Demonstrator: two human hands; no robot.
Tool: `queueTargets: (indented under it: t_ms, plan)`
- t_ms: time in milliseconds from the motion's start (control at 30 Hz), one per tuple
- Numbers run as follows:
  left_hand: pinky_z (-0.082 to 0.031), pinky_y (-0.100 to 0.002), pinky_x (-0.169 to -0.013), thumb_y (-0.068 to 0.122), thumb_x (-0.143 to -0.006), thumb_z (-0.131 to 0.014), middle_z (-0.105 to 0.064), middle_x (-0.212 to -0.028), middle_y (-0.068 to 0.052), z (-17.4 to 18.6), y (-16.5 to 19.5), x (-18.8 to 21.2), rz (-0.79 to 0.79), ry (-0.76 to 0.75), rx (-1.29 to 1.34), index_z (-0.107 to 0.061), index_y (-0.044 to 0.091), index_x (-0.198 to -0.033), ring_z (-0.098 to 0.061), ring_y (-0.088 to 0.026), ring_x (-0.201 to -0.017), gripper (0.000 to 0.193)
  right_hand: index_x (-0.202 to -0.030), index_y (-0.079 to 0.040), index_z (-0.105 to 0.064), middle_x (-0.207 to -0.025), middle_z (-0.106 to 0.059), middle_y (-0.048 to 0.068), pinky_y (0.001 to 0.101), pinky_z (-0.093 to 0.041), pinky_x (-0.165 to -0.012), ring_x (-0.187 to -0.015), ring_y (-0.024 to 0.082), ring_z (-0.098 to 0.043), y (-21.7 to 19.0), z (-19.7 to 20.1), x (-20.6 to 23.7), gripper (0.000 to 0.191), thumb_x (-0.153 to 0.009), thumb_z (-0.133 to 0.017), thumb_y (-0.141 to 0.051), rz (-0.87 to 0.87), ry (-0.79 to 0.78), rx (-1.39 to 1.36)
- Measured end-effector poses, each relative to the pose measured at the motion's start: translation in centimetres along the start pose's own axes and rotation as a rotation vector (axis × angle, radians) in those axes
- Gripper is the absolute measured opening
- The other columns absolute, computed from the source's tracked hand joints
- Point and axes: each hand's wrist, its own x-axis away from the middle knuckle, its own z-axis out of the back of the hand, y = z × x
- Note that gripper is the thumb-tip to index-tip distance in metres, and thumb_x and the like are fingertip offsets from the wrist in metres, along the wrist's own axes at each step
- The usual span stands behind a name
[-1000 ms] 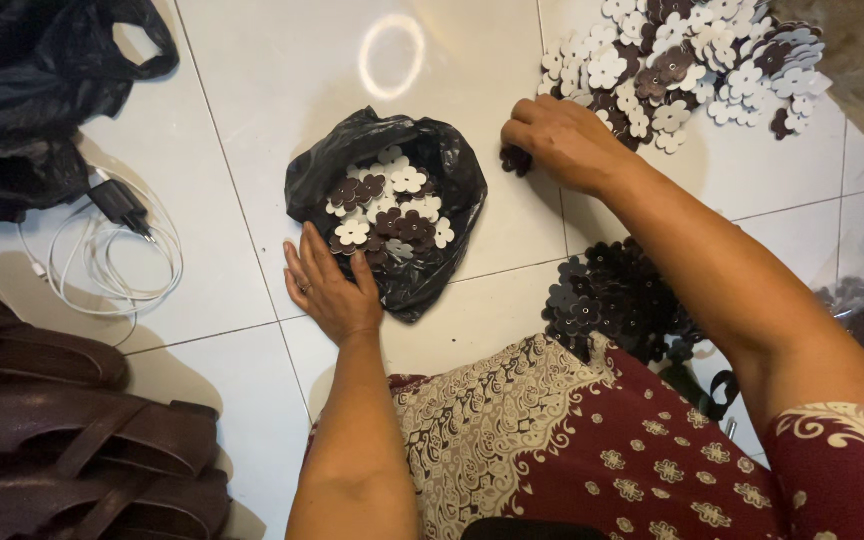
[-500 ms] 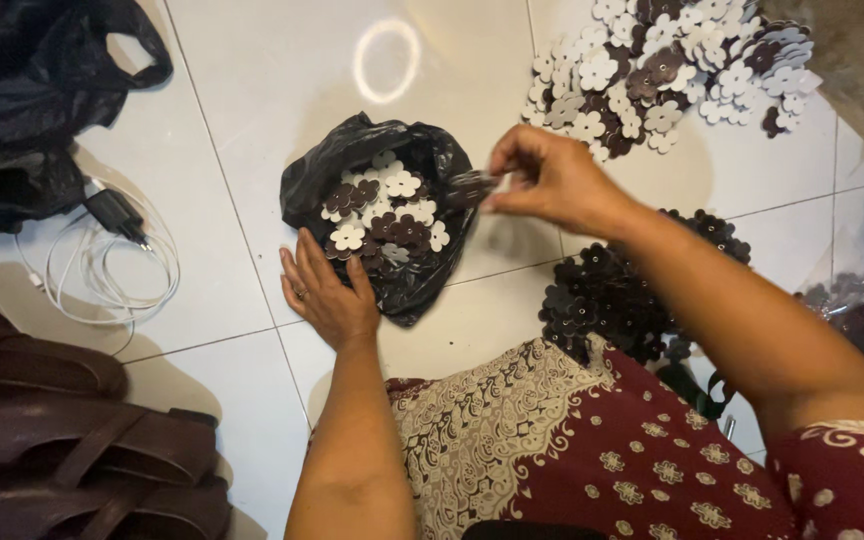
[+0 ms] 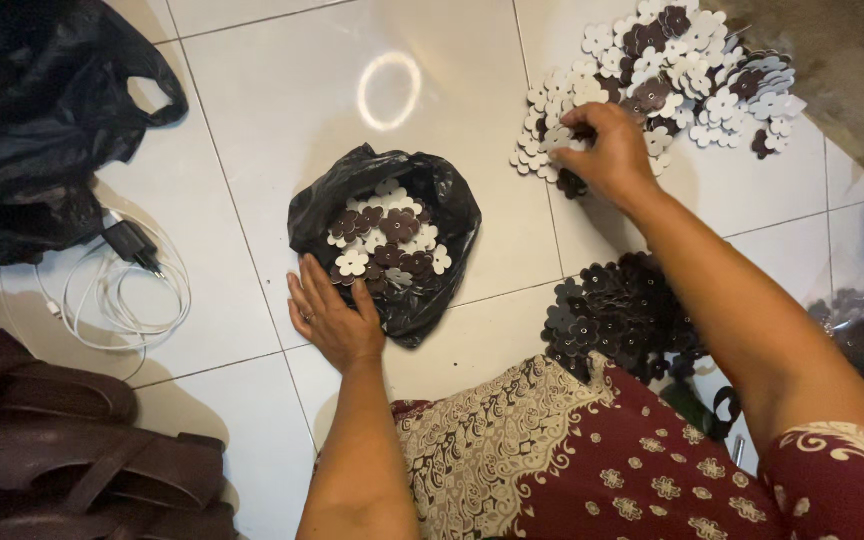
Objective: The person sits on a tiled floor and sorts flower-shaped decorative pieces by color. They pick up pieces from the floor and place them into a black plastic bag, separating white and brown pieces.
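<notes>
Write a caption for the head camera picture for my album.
Left hand rests by a black bag of flower cutouts; right hand reaches into the pile.

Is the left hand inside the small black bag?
No, the left hand lies flat on the floor tile against the small black bag's outer edge.

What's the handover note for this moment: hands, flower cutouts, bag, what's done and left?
Left hand: open, flat on the floor, touching the edge of the small black bag.
Right hand: fingers down in the pile of white and brown flower cutouts; whether it grips any, cannot tell.
Done: the bag holds a layer of mixed cutouts.
Left: most of the pile is on the tiles. A heap of dark cutouts lies by the knee, untouched.
</notes>
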Motion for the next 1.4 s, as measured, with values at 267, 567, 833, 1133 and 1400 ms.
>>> queueTargets:
  t_ms: [267, 567, 833, 1133, 1400]
  plan:
    - [-0.011, -0.049, -0.127, 0.052, -0.105, -0.041, -0.032, -0.169, -0.007, 0.1, 0.1, 0.0, 0.019, -0.021, -0.005, -0.026, 0.012, -0.164, -0.020, -0.029, -0.159, 0.072, -0.101, -0.008, -0.068, -0.111, -0.065, 0.005, 0.0256, -0.057, -0.075, -0.087, 0.012, -0.063, -1.1, 0.0, 2.4, 0.019, -0.088, -0.080, -0.001, 0.133, -0.039, -0.085]
    - [-0.010, -0.050, -0.127, 0.051, -0.105, -0.040, -0.033, -0.169, -0.007, 0.1, 0.1, -0.1, 0.017, -0.020, 0.001, -0.026, 0.012, -0.164, -0.019, -0.029, -0.159, 0.073, -0.102, -0.006, -0.064, -0.110, -0.066, 0.006, 0.0230, -0.061, -0.076, -0.093, 0.011, -0.068, -10.6, -3.6, 5.5, 0.014, -0.094, -0.075, -0.002, 0.391, -0.117, -0.385]
    - [-0.011, -0.051, -0.127, 0.051, -0.106, -0.039, -0.033, -0.169, -0.009, 0.3, 0.2, 0.0, 0.011, -0.015, 0.025, -0.027, 0.010, -0.164, -0.019, -0.030, -0.159, 0.072, -0.123, -0.006, -0.068, -0.122, -0.068, 0.011, 0.0307, -0.060, -0.082, -0.097, 0.021, -0.069, -9.5, -3.6, 5.0, 0.036, -0.089, -0.079, -0.013, 0.273, -0.188, -0.245]
    - [-0.011, -0.051, -0.127, 0.052, -0.106, -0.038, -0.035, -0.168, -0.010, 0.2, 0.2, -0.1, 0.006, -0.012, 0.022, -0.027, 0.010, -0.164, -0.020, -0.031, -0.159, 0.072, -0.109, -0.005, -0.073, -0.109, -0.067, 0.014, 0.0417, -0.055, -0.078, -0.093, 0.031, -0.067, 1.5, 1.0, 3.6, 0.031, -0.083, -0.086, -0.014, 0.037, 0.094, 0.280]
    - [-0.009, -0.050, -0.127, 0.054, -0.106, -0.035, -0.033, -0.168, -0.009, 0.3, 0.3, 0.0, 0.028, -0.034, 0.009, -0.026, 0.011, -0.164, -0.017, -0.030, -0.159, 0.073, -0.105, -0.005, -0.072, -0.093, -0.072, 0.005, 0.0279, -0.054, -0.070, -0.079, 0.013, -0.064, 3.0, 1.5, 2.8, 0.015, -0.096, -0.083, -0.007, -0.238, 0.069, -0.081]
